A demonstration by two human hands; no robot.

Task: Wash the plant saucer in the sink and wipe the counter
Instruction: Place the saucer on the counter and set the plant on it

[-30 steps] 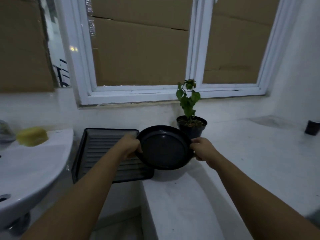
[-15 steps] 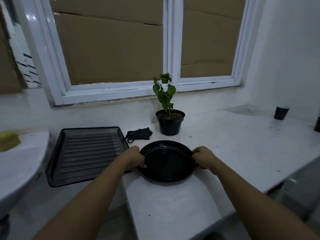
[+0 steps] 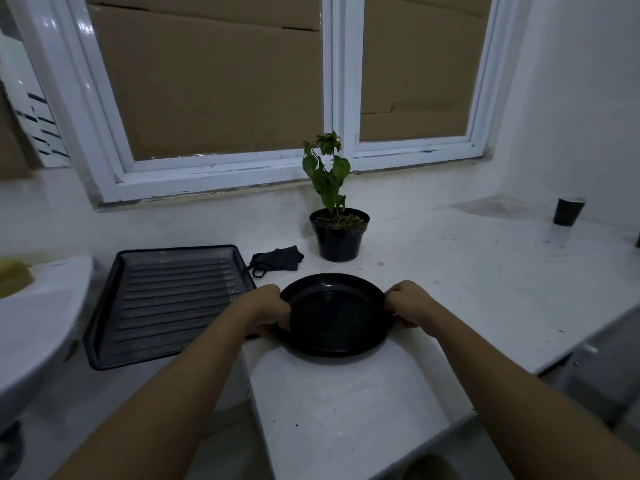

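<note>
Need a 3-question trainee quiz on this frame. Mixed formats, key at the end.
1. True or false: the left hand and the right hand each hold the rim of the black saucer.
2. What lies between the ribbed black tray and the potted plant? A) a yellow sponge B) a dark cloth C) a paper cup
3. Fill in: the black saucer rests on the white ____, not in the sink.

Key: 1 true; 2 B; 3 counter.
</note>
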